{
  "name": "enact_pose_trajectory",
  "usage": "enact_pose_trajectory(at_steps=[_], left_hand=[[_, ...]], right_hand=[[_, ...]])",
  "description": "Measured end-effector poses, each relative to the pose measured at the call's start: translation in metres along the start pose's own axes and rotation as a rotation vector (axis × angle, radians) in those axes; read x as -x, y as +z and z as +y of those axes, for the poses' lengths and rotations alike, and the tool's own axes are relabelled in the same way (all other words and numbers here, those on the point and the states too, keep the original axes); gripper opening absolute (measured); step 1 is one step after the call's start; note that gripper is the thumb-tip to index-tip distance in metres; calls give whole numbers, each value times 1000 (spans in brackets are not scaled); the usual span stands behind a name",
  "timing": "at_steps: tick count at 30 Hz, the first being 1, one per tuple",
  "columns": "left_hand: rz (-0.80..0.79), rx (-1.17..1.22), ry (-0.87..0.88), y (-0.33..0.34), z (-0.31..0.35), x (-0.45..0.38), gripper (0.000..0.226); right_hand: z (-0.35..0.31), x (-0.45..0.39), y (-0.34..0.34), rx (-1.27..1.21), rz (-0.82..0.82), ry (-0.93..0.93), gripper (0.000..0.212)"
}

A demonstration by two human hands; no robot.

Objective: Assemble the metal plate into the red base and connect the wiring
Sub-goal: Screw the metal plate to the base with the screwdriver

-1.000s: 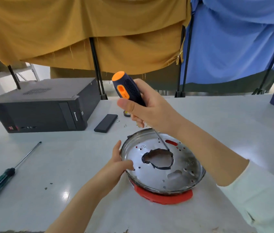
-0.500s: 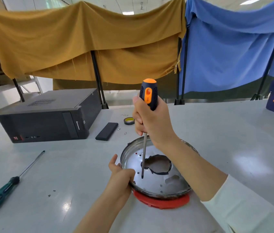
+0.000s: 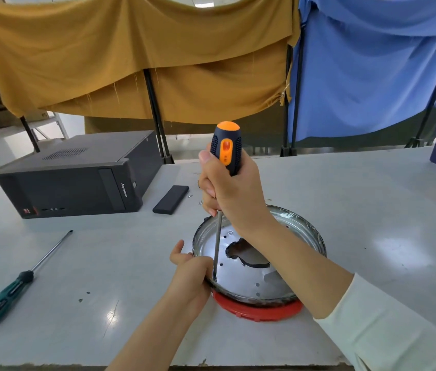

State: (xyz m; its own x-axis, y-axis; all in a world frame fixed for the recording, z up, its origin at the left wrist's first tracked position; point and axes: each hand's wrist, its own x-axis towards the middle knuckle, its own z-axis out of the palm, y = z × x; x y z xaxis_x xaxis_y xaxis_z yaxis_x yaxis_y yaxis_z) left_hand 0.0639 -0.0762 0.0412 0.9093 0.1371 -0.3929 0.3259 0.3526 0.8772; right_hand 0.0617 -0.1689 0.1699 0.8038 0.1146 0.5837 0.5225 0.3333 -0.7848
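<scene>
Draped cloths hang behind the bench, a mustard-yellow cloth (image 3: 136, 62) on the left and a blue cloth (image 3: 372, 70) on the right, slung over dark stands. Below them runs a pale grey table (image 3: 91, 263) with a glossy top. On its far left lies a black desktop computer case (image 3: 77, 178) on its side, front panel facing the viewer. Nearer centre, the round metal plate (image 3: 251, 279) sits on top of the red base (image 3: 259, 310), whose rim shows only along the plate's near edge; the plate has a raised rim, scattered small holes and an irregular cut-out near its middle. A green-handled screwdriver (image 3: 7, 293) lies on the table at left, well apart from the plate, shaft pointing away. A flat black rectangular block (image 3: 170, 199) lies just beside the computer case. The right hand (image 3: 233, 194) is wrapped round the handle of an orange-and-black screwdriver (image 3: 226, 148), held nearly upright, shaft running down to the plate's left inner edge with the tip touching the plate. The left hand (image 3: 190, 271) grips the plate's left rim right beside that tip, fingers curled over the edge. A cream sleeve (image 3: 388, 333) covers the right forearm. Tiny screws or bits (image 3: 190, 195) lie near the black block; too small to tell.
</scene>
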Motion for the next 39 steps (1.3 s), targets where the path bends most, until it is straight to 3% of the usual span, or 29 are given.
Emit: enact_pose_trajectory(at_steps=[15, 23, 32, 39], left_hand=[[-3, 46, -23, -1, 1, 0, 83], [7, 56, -16, -2, 2, 3, 80], [-5, -56, 26, -3, 5, 7, 85], [-2, -158, 82, -2, 6, 10, 82]], right_hand=[[2, 1, 3, -16, -16, -9, 20], [6, 0, -4, -27, 78, -13, 21], [10, -5, -18, -88, 121, 9, 27], [10, -4, -20, -92, 51, 13, 21]])
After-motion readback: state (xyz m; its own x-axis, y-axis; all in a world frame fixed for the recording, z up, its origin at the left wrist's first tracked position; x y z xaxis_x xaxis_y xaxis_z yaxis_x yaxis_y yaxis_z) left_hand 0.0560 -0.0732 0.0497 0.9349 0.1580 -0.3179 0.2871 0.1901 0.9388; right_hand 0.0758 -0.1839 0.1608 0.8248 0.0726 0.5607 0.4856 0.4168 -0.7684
